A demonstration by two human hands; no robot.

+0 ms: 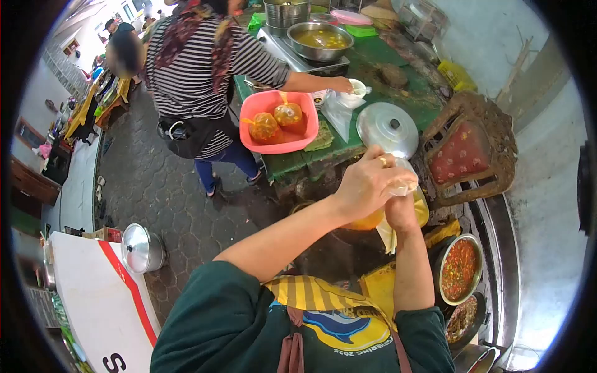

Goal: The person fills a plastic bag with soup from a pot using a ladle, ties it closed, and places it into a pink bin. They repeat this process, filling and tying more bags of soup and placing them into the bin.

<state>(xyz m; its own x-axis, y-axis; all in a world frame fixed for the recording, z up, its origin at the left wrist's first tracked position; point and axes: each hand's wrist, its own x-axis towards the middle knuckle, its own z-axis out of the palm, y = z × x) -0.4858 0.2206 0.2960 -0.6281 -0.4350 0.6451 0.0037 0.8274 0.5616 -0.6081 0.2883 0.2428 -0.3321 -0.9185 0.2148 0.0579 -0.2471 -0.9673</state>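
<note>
Both my hands meet in front of me at the gathered top of a clear plastic bag (368,221), which hangs below them with orange-yellow liquid inside. My left hand (371,177), with a ring on one finger, is closed over the bunched plastic from above. My right hand (401,211) is closed around the bag's neck just under it. The bag's lower part is partly hidden behind my left forearm. Just beyond my hands, a silver pot lid (387,129) lies on the green table (292,163).
A person in a striped top (193,62) reaches across the table towards a white cup (357,88). A pink basin (280,146) holds two filled bags. A steel bowl of yellow soup (320,40) stands on a stove. At right are a carved chair (469,149) and a pot of red food (460,268).
</note>
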